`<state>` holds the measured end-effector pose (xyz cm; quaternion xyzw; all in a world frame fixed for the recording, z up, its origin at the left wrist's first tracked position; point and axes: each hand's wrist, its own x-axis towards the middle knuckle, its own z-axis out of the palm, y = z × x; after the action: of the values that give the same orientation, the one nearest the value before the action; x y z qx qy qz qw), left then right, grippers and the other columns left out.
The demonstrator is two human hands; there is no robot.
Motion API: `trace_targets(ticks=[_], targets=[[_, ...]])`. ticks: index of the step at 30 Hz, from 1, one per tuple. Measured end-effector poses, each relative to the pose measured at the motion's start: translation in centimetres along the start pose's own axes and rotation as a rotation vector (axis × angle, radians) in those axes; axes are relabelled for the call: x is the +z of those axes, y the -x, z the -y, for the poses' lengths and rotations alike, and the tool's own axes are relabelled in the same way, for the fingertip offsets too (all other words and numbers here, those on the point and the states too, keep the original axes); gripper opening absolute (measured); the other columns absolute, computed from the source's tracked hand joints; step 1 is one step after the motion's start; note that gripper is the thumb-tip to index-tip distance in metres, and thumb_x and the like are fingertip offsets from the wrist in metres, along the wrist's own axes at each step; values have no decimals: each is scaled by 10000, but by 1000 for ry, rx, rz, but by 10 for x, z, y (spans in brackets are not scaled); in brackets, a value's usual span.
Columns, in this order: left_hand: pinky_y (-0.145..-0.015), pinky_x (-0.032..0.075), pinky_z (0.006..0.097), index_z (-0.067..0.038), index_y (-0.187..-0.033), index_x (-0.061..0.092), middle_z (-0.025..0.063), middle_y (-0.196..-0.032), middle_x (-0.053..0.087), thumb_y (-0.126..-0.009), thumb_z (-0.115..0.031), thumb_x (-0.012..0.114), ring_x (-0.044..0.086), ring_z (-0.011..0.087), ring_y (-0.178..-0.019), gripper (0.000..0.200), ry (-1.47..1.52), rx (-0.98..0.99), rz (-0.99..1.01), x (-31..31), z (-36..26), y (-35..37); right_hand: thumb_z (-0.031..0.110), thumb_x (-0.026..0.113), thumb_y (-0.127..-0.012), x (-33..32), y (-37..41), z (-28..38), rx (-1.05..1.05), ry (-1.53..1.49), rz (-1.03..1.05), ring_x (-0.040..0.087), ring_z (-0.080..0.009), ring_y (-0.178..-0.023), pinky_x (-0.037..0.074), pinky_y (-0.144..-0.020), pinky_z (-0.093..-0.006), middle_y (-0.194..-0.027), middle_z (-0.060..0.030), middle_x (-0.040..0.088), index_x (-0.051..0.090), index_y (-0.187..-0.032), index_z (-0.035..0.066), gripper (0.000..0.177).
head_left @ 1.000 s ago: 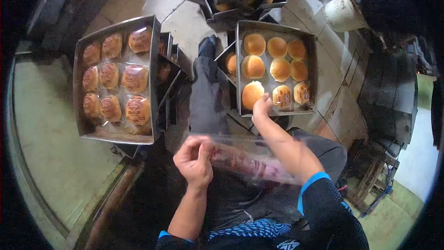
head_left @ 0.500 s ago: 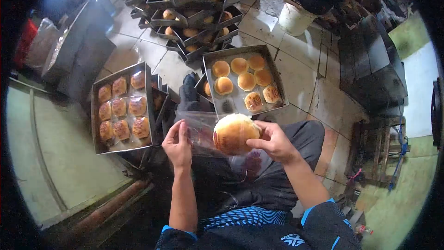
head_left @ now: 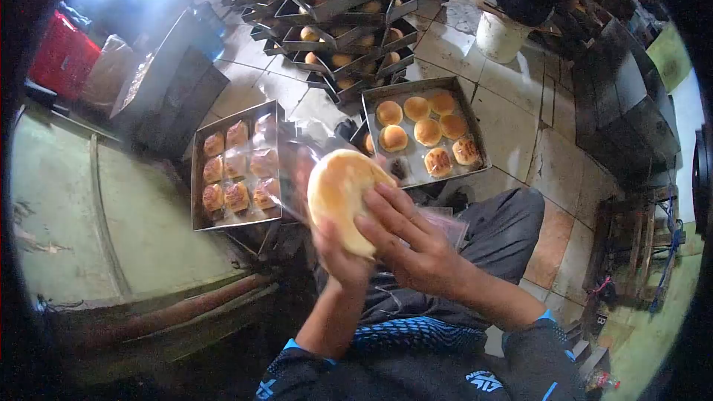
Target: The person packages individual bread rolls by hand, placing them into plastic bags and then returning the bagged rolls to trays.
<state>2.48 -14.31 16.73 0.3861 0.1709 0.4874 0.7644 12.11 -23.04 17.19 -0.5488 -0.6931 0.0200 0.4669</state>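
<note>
Head view: a round golden bun [head_left: 343, 197] is held up in front of the chest, above the lap, standing on edge and tilted, its domed top facing left and up. The left hand [head_left: 338, 256] sits directly beneath it, grip closed around the lower edge. The right hand [head_left: 416, 249] comes in from the right, fingers stretched across the bun's near side and pressing it, so both hands touch it. Clear plastic wrap [head_left: 447, 221] lies just behind the right hand on the lap. Beyond, on the floor, a tray of wrapped buns [head_left: 238, 224] lies to the left and a tray of bare buns [head_left: 475, 130] to the right. Stacked trays [head_left: 334, 30] stand farther back, near a person seated on a white bucket [head_left: 499, 36].
</note>
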Motion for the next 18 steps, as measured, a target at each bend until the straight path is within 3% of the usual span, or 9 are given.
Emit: trace_targets(ticks=[3,5,7,8,10,13,15,16,18], targets=[[-1120,372,582,-126,-1582,128,267,-1458,420,-916,-670,402,415,462,-1368,903,23,105,184,11,-2,24,146,639,-817,-11,4,-3,-89,1,24,433,-415,-1384,379,-1137,-549,-1481,-222,459,568,-1358,56,553],[-1139,346,582,-100,-1577,136,251,-1474,402,-896,-630,488,391,459,-1387,932,367,22,72,11,-31,10,174,616,-836,-13,5,-2,-138,52,86,418,-424,-1391,366,-1145,-557,-1492,-226,442,556,-1376,73,553],[-1149,342,519,-40,-1550,203,246,-1480,395,-885,-505,562,394,401,-1392,888,264,79,348,1,-31,-5,192,583,-863,-13,2,-1,-172,149,164,401,-440,-1397,352,-1155,-559,-1504,-232,424,544,-1391,91,539],[-1139,358,516,-32,-1539,235,263,-1487,392,-899,-506,501,385,398,-1398,840,-13,21,276,-2,-22,5,192,562,-884,-8,2,-2,-123,143,111,386,-466,-1398,350,-1156,-553,-1515,-266,390,545,-1394,106,517],[-1143,332,408,-1,-1510,266,171,-1424,443,-837,-385,701,448,282,-1321,889,-432,17,-92,17,-7,10,166,566,-879,-6,-12,3,50,226,226,393,-488,-1382,347,-1152,-554,-1513,-292,375,535,-1401,88,528],[-1029,465,463,22,-1410,403,207,-1281,568,-977,-411,442,573,302,-1180,615,-88,-185,-226,-8,14,-8,83,615,-827,0,-5,-2,167,150,236,422,-481,-1358,364,-1142,-512,-1462,-326,409,543,-1358,11,541],[-948,533,471,16,-1348,468,187,-1250,591,-1005,-470,384,612,315,-1122,600,98,-149,-136,-31,7,-30,55,641,-806,8,14,-3,152,-24,245,432,-460,-1355,365,-1149,-484,-1439,-311,442,555,-1330,-6,535],[-948,538,461,17,-1352,464,184,-1247,595,-1004,-475,380,617,315,-1117,608,147,-156,-232,-35,5,-35,25,682,-787,8,21,-4,165,-56,295,589,-376,-1202,480,-1029,-427,-1250,-240,611,639,-1219,18,435],[-969,527,443,9,-1373,455,181,-1258,598,-1000,-477,388,622,309,-1125,616,231,-184,-292,-38,2,-33,34,700,-792,-5,25,-21,239,-426,471,654,-338,-1031,526,-906,-411,-1093,-187,667,677,-1153,30,362]])
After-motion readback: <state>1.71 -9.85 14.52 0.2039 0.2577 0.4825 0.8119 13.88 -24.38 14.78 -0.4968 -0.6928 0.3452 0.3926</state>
